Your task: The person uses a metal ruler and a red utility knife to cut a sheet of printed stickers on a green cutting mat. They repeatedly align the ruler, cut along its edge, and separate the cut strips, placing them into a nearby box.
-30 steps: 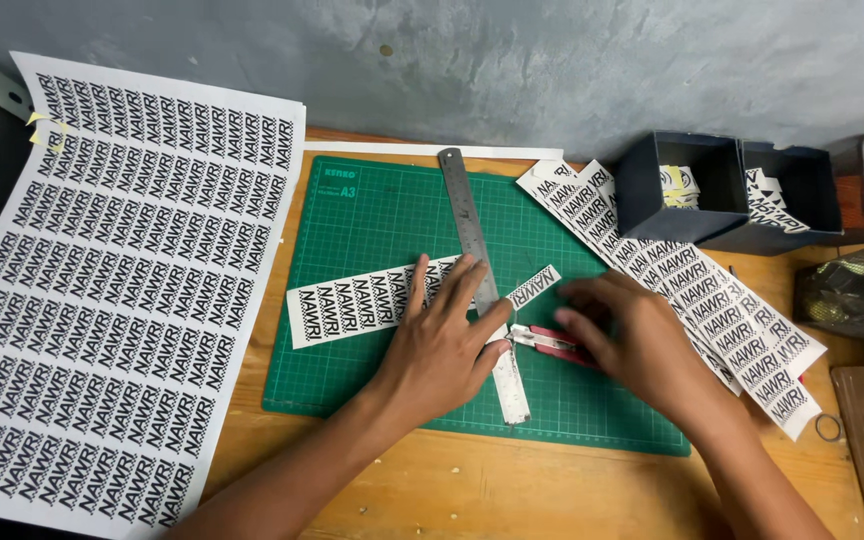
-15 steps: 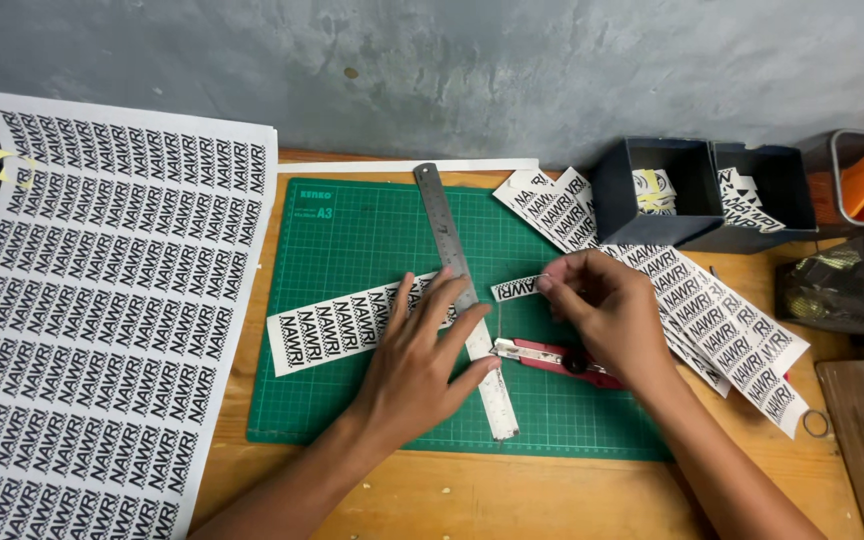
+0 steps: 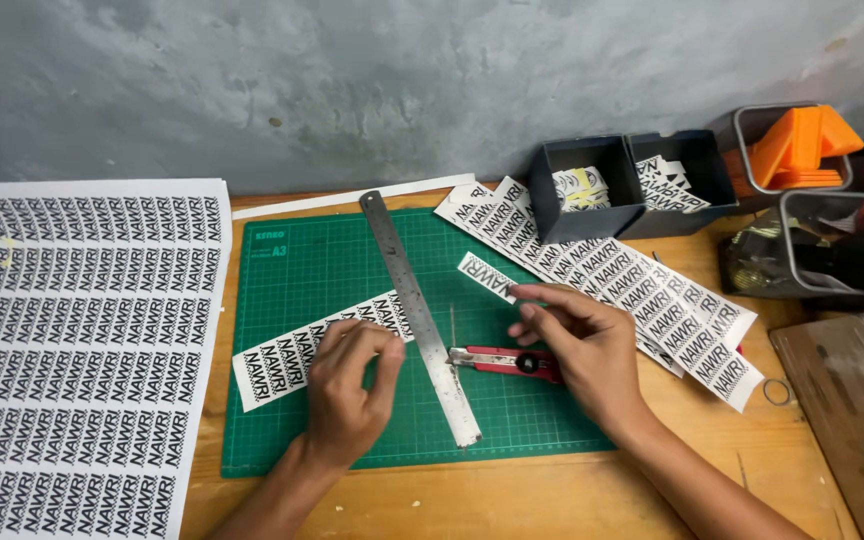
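The right hand pinches a small cut label strip at its near end between thumb and fingertips, holding it above the green cutting mat; the left hand rests loosely curled on the wider label strip, fingers bent and clamped on nothing; a steel ruler lies diagonally between the hands; a red utility knife lies on the mat just beside the right hand; a large printed sheet covers the tabletop at left.

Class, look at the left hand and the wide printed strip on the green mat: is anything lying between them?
Nothing visible. The left hand rests directly on the wide printed strip; the steel ruler lies beside it, across the strip's right end, not between them.
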